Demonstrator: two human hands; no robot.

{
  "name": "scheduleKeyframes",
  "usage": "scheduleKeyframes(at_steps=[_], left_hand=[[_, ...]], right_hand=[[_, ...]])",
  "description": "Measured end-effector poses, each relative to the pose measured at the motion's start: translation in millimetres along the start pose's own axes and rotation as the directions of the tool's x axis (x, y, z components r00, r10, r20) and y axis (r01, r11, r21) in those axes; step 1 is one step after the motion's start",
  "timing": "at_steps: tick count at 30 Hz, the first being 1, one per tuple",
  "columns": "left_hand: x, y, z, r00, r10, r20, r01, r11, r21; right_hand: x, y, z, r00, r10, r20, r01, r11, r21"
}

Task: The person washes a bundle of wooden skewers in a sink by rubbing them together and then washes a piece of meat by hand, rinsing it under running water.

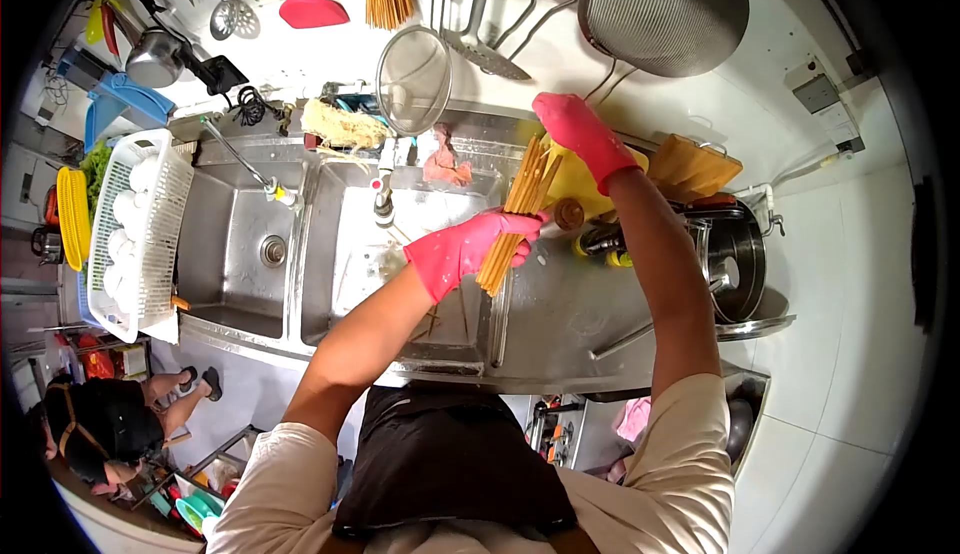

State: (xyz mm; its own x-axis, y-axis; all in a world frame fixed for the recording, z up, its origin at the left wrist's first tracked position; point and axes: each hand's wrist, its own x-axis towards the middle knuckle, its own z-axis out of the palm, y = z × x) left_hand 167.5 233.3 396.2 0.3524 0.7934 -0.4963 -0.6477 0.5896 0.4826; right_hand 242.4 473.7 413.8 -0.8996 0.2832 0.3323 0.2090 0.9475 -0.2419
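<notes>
My left hand (470,247), in a pink rubber glove, is wrapped round a bundle of wooden chopsticks (518,209). The bundle slants over the divider between the middle sink basin (345,284) and the metal drainboard. My right hand (585,134), gloved the same way, is just beyond the upper ends of the chopsticks. Its fingers look curled together and face away, so anything in them is hidden. Below that hand lies a flat yellow item (578,182), partly covered. A small round brown object (569,214) sits between the two hands.
To the left, a white plastic basket (143,234) holds white bowls. A faucet (383,204) juts over the middle basin. Strainers (660,9) hang on the wall. A wooden board (695,167) and a dark pot (738,264) stand right. Another person (100,424) is at lower left.
</notes>
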Motion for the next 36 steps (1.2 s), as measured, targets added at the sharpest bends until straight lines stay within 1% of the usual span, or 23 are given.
scheduleKeyframes(at_steps=[2,5,6,8,11,12,16,18,19,21,22,24,25,26,27,29,30,31,32,33,34,35,36], left_hand=[[-1,-4,-3,1.000,0.008,0.005,-0.008,1.000,0.024],[-6,-2,-2,0.999,0.014,0.038,-0.015,0.999,0.042],[-6,-3,-3,0.998,0.012,0.055,-0.013,0.999,0.033],[-5,-8,-6,0.998,-0.002,0.069,0.003,1.000,-0.004],[-3,-7,-7,0.997,0.005,0.076,-0.005,1.000,-0.001],[-3,-7,-6,0.998,0.010,0.056,-0.011,1.000,0.019],[-6,-5,-4,0.999,0.020,0.031,-0.021,0.999,0.042],[-6,-7,-4,0.999,0.039,0.010,-0.039,0.999,0.018],[-4,-5,-4,0.999,0.045,0.008,-0.045,0.999,0.020],[-4,-3,-1,0.997,0.070,-0.027,-0.068,0.994,0.089],[-3,-3,-2,0.997,0.076,-0.025,-0.073,0.993,0.094],[-1,-3,-3,0.991,0.127,-0.037,-0.123,0.987,0.105],[-3,-4,-5,0.990,0.136,-0.035,-0.132,0.986,0.099],[-6,-7,-8,0.985,0.168,-0.027,-0.164,0.980,0.109],[-11,-13,-14,0.980,0.196,-0.025,-0.192,0.975,0.113],[-21,-31,-33,0.968,0.238,-0.081,-0.223,0.962,0.157],[-26,-41,-46,0.954,0.273,-0.123,-0.242,0.945,0.220],[-28,-57,-63,0.952,0.267,-0.152,-0.236,0.952,0.193],[-27,-78,-84,0.940,0.304,-0.156,-0.257,0.930,0.262],[-25,-97,-104,0.928,0.342,-0.150,-0.277,0.900,0.337],[-22,-121,-118,0.785,0.577,-0.225,-0.241,0.620,0.747],[-14,-148,-143,0.782,0.570,-0.253,-0.228,0.638,0.735],[-6,-177,-172,0.741,0.580,-0.339,-0.089,0.585,0.806]], right_hand=[[-2,-10,-5,0.990,0.133,0.048,-0.137,0.984,0.115],[6,-13,-20,0.996,0.086,0.039,-0.092,0.982,0.163],[9,-10,-21,0.996,0.080,0.039,-0.086,0.982,0.167],[8,-8,-18,0.989,0.124,0.080,-0.128,0.991,0.040],[0,-3,5,0.983,0.177,0.045,-0.179,0.982,0.057],[0,4,9,0.998,0.060,0.031,-0.061,0.997,0.040],[9,-11,-18,0.997,0.067,0.046,-0.072,0.992,0.106],[5,-18,-16,0.984,0.171,0.046,-0.172,0.985,0.008],[5,-19,-13,0.985,0.166,0.043,-0.166,0.986,0.008],[1,-25,-8,0.987,0.160,0.021,-0.151,0.965,-0.216],[3,-26,-9,0.988,0.156,0.015,-0.149,0.964,-0.219],[8,-28,-13,0.978,0.123,-0.169,-0.154,0.971,-0.182],[11,-37,-19,0.980,0.114,-0.164,-0.144,0.972,-0.186],[12,-54,-27,0.918,0.022,-0.396,-0.081,0.988,-0.132],[7,-74,-29,0.797,-0.045,-0.602,-0.006,0.997,-0.083],[-29,-118,-16,0.719,0.260,-0.644,-0.212,0.965,0.153],[-45,-137,11,0.624,0.509,-0.593,-0.276,0.854,0.442],[-61,-154,51,0.512,0.729,-0.454,-0.316,0.652,0.689],[-70,-172,88,0.455,0.840,-0.294,-0.333,0.467,0.819],[-76,-186,122,0.389,0.913,-0.122,-0.334,0.263,0.905],[-82,-194,153,0.379,0.924,0.045,-0.367,0.106,0.924],[-89,-200,184,0.364,0.907,0.213,-0.401,-0.054,0.914],[-101,-200,221,0.367,0.898,0.240,-0.418,-0.071,0.906]])
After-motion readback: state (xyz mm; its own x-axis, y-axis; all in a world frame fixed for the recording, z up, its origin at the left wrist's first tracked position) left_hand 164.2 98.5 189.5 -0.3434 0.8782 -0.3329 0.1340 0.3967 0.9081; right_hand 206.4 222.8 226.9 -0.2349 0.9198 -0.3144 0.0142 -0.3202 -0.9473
